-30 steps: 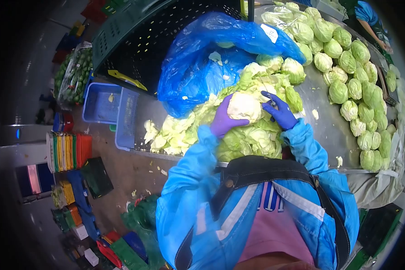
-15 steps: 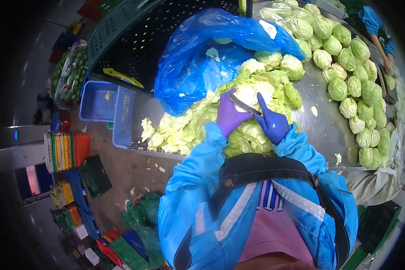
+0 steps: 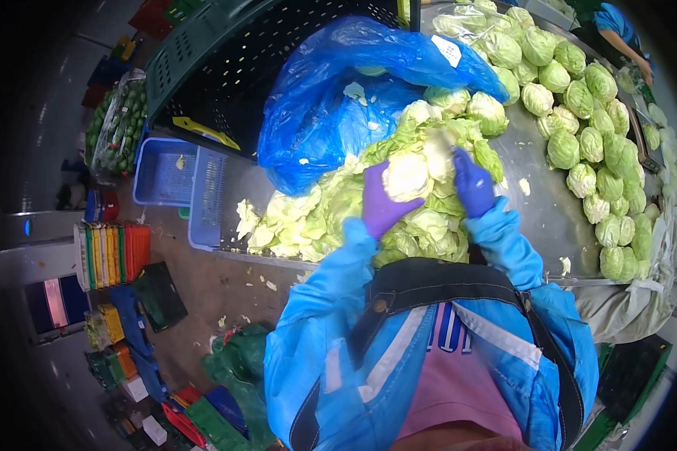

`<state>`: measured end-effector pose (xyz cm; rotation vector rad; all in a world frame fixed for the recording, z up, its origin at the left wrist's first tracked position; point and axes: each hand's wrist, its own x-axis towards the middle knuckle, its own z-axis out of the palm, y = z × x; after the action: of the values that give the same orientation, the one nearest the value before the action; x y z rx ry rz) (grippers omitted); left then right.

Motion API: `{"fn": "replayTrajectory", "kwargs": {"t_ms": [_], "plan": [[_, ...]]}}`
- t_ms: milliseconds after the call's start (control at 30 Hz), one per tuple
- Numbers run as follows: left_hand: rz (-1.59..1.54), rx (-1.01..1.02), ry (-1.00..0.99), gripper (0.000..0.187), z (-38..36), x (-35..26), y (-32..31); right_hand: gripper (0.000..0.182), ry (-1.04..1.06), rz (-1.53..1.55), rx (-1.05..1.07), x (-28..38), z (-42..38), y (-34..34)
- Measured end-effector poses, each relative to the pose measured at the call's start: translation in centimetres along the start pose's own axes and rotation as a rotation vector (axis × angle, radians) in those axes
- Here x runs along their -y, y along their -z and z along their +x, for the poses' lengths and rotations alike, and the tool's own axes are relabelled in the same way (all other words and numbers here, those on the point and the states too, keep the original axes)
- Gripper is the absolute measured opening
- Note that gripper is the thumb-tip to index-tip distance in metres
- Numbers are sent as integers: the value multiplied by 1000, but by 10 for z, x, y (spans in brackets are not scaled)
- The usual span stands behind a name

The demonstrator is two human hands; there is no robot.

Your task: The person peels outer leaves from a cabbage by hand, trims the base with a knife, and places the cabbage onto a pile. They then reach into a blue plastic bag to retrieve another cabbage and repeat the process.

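Note:
My left hand (image 3: 384, 201), in a purple glove, is wrapped round the left side of a pale trimmed lettuce head (image 3: 406, 177). To its right my right hand (image 3: 473, 183), in a darker blue-purple glove, is closed round a knife (image 3: 445, 143), whose blade is blurred and points up and left. The blade is beside the head, over loose leaves. Beneath both hands lies a heap of green leaves (image 3: 308, 222) on the metal table (image 3: 538, 207). An open blue plastic bag (image 3: 316, 113) with leaf scraps inside lies behind the heap.
Many whole heads (image 3: 579, 98) are piled along the right side. A black perforated crate (image 3: 226, 83) stands at the back left, with blue baskets (image 3: 165, 173) at the table's left edge. Another person's arm (image 3: 626, 45) is at the top right. Stacked crates (image 3: 113, 255) stand on the left.
The knife and my right hand have moved right, away from my left hand, and the blade now points up. The pale head shows more fully. The other person's arm has shifted.

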<state>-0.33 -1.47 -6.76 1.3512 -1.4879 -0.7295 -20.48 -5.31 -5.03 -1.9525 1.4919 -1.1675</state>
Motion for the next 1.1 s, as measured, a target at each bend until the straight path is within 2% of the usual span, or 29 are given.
{"fn": "replayTrajectory", "kwargs": {"t_ms": [67,133,167,233,267,300,333,400,433,467,533,600,733,800,900,967,1000,1067,1100], "plan": [[-193,81,32,92,-6,7,20,30,-269,-93,41,-18,17,21],[-294,125,27,94,-6,3,35,35,-355,150,212,-20,25,43],[-325,122,7,92,-5,-1,40,35,-354,151,215,-15,25,44],[-354,114,-16,91,0,-6,47,51,-483,334,220,3,24,43],[-228,125,-135,89,7,-7,48,51,-478,333,221,15,23,40],[-102,138,-251,88,11,-10,48,64,-260,335,197,32,20,34],[-103,138,-250,88,13,-17,47,78,-46,335,172,48,16,29],[125,152,-338,73,17,-38,44,92,117,285,287,75,13,24],[123,158,-340,73,17,-45,44,92,183,200,334,85,15,26],[166,206,-315,67,16,-52,44,84,157,83,377,94,14,25],[210,253,-291,60,15,-56,45,73,132,175,411,89,18,22],[249,310,-384,51,16,-56,47,69,149,167,445,93,23,32],[244,369,-465,50,14,-48,41,59,102,94,521,89,19,43],[289,477,-528,51,13,-51,41,53,113,79,523,87,16,44],[299,398,-547,54,13,-49,34,48,137,24,460,87,12,45],[244,410,-477,57,12,-59,36,43,120,-13,410,82,15,45],[189,423,-408,59,12,-65,38,32,40,94,391,75,21,48],[152,457,-401,62,10,-67,41,25,-102,190,375,59,25,45],[115,492,-397,65,12,-67,42,25,-8,242,363,61,25,44]]}}
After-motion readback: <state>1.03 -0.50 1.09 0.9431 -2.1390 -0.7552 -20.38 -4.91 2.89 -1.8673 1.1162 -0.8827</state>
